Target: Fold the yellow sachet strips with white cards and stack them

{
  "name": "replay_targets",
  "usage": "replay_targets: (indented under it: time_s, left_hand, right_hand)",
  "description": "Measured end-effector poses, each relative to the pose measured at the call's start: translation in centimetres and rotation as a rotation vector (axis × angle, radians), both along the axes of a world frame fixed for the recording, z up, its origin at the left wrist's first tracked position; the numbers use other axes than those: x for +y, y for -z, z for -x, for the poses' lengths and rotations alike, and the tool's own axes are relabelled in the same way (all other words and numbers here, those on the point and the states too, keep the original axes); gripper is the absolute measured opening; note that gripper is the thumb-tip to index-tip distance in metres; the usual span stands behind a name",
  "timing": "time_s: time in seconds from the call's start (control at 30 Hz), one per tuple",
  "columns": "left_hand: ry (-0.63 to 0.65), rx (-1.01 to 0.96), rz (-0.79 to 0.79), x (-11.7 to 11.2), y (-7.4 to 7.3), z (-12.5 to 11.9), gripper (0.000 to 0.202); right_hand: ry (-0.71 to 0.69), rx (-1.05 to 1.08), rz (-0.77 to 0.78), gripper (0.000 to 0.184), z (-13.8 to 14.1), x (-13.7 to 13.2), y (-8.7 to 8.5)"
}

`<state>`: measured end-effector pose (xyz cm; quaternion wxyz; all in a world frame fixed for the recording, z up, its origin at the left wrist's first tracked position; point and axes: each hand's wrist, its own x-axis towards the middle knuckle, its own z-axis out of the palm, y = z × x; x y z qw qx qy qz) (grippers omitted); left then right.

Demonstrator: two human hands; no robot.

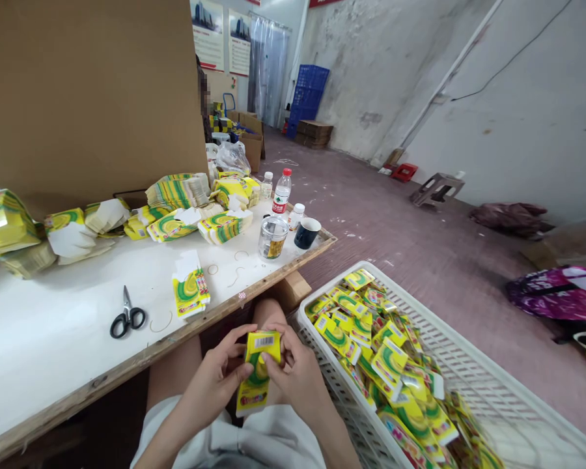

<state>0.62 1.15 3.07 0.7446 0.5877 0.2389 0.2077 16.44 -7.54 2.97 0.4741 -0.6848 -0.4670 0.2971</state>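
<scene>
Over my lap, both hands hold one small yellow and green carton (256,369) with a barcode on its top flap. My left hand (213,383) grips its left side, thumb on the front. My right hand (297,372) pinches the right side near the top flap. To my right stands a white plastic crate (473,371) with several folded yellow cartons (385,365) piled in it. A small stack of flat cartons (190,292) lies on the white table (58,326) in front of me.
Black scissors (127,318) and loose rubber bands (162,322) lie on the table. Stacks of flat cartons (178,190) line its far side by a cardboard wall (88,91). A glass jar (272,238), dark cup (306,232) and bottle (282,191) stand at its right end.
</scene>
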Motion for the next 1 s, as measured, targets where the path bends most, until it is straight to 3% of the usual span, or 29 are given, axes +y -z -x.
replay_targets:
  time_s: [0.17,0.3,0.5,0.57,0.67,0.73,0.77,0.87,1.0]
  left_hand:
    - [-0.006,0.009,0.003,0.1,0.4,-0.1,0.052]
    - [-0.048,0.013,0.038,0.4,0.2,-0.1,0.050]
    - [-0.027,0.014,0.024,-0.2,1.0,-1.3,0.050]
    - [-0.054,0.028,-0.082,0.2,1.5,-1.7,0.049]
    - [-0.332,0.174,-0.453,3.1,2.0,-1.0,0.049]
    - [-0.623,0.442,-0.728,6.3,2.3,0.4,0.054]
    - [-0.763,0.601,-0.806,7.9,2.5,1.3,0.061]
    - [-0.850,0.773,-0.783,11.9,3.4,3.6,0.078]
    - [-0.805,0.845,-0.694,14.0,4.6,5.5,0.050]
  right_hand:
    - [0.088,-0.071,0.075,0.037,0.2,0.2,0.1]
    - [0.070,-0.019,-0.029,0.033,-0.1,0.1,0.2]
    - [0.099,0.349,-0.163,0.021,0.0,0.2,1.6]
    - [0.278,0.495,-0.230,0.025,-0.7,0.2,2.1]
    - [0.748,0.576,-0.456,0.034,-3.5,-0.6,2.3]
    - [0.881,0.599,-0.555,0.036,-5.7,-1.4,2.1]
    - [0.900,0.624,-0.573,0.037,-6.5,-1.7,2.1]
    - [0.888,0.710,-0.517,0.042,-6.8,-2.0,2.8]
    - [0.735,0.721,-0.384,0.038,-4.3,-1.1,4.6]
